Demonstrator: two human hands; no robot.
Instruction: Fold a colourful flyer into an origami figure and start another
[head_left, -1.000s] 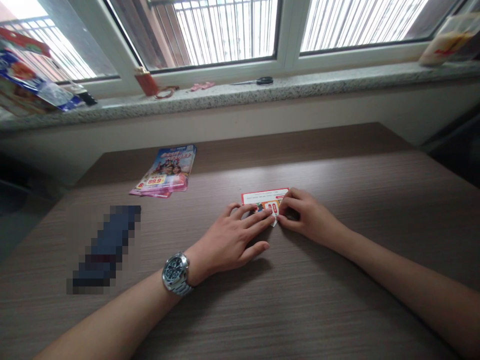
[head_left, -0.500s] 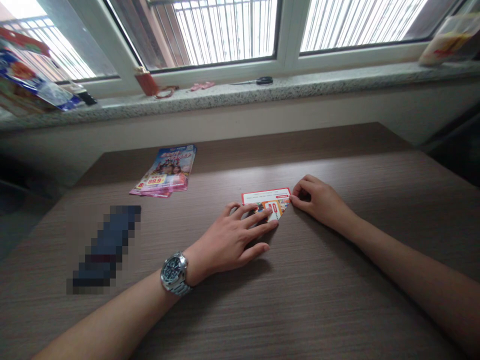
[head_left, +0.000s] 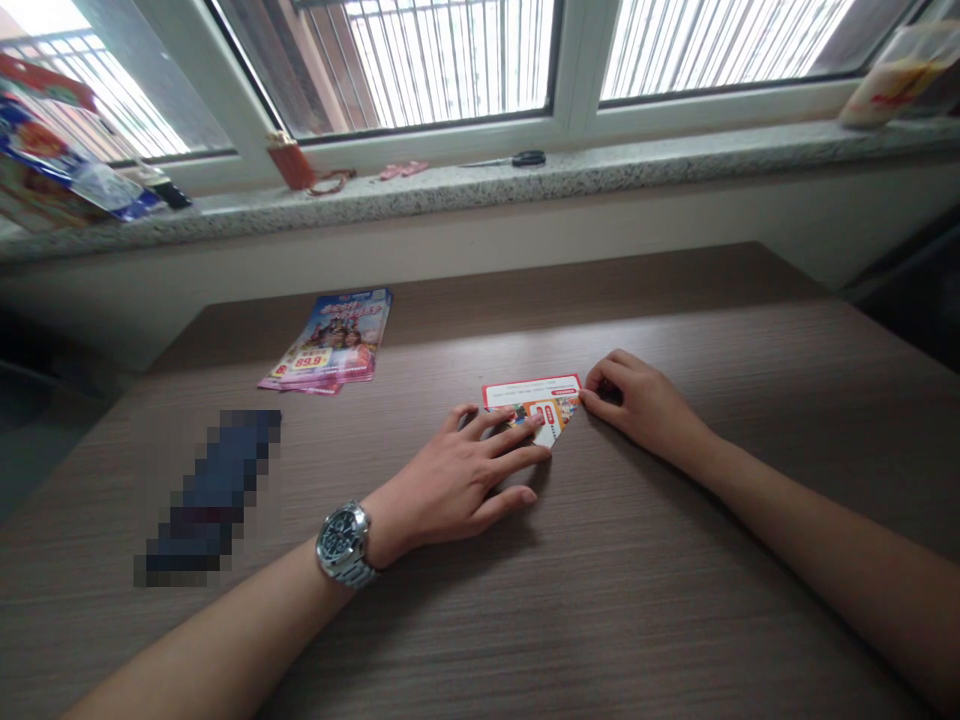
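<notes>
A folded paper [head_left: 531,390] with a red edge and a colourful printed part lies on the brown table [head_left: 600,590]. My left hand [head_left: 461,480], with a silver watch on the wrist, lies over its lower left part, palm down and fingers spread, holding nothing. At the paper's right corner, my right hand [head_left: 637,400] has thumb and forefinger pinched together on the edge. The lower left of the paper is hidden under my left fingers.
A stack of printed leaflets [head_left: 330,340] lies at the back left, with a pixelated dark object [head_left: 214,495] nearer. The windowsill [head_left: 450,190] bears scissors [head_left: 528,159], a red-brown case [head_left: 291,163], a pink item and bags at both ends.
My left hand has shifted very slightly left over the paper. My right hand keeps its pinch at the corner.
</notes>
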